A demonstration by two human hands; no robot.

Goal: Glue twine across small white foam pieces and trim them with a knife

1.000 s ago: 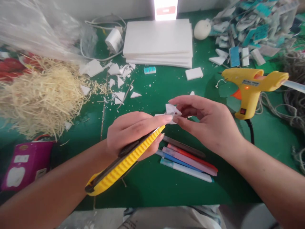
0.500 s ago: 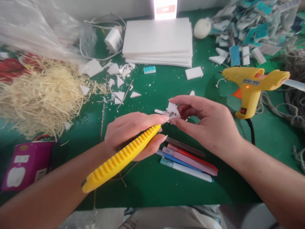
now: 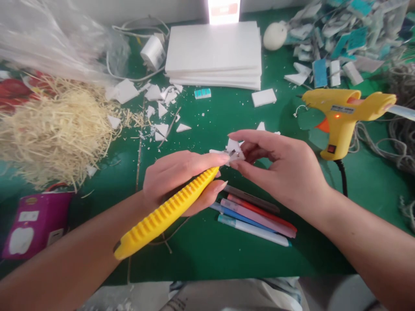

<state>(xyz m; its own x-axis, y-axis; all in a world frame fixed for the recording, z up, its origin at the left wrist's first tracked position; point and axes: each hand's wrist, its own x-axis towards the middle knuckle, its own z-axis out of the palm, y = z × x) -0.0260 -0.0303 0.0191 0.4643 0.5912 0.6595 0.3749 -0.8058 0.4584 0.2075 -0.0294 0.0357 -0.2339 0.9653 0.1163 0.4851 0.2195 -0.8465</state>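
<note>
My left hand (image 3: 183, 179) is closed around a yellow utility knife (image 3: 170, 211) with a ribbed handle. Its short blade tip points right and touches a small white foam piece (image 3: 234, 147). That piece is pinched between the thumb and fingers of my right hand (image 3: 275, 162). The fingers of both hands hide parts of the foam and the blade. Just below the hands, several marker pens (image 3: 259, 216) lie side by side on the green table (image 3: 210, 259).
A yellow glue gun (image 3: 340, 108) with a lit orange light lies on the right. White foam sheets (image 3: 214, 52) are stacked at the back. Straw-like shreds (image 3: 61, 129) and a purple box (image 3: 39, 220) are on the left. Foam scraps (image 3: 343, 43) pile up at the back right.
Both hands stay almost in place. The knife handle's rear end has shifted slightly up and right, with the blade still at the foam piece.
</note>
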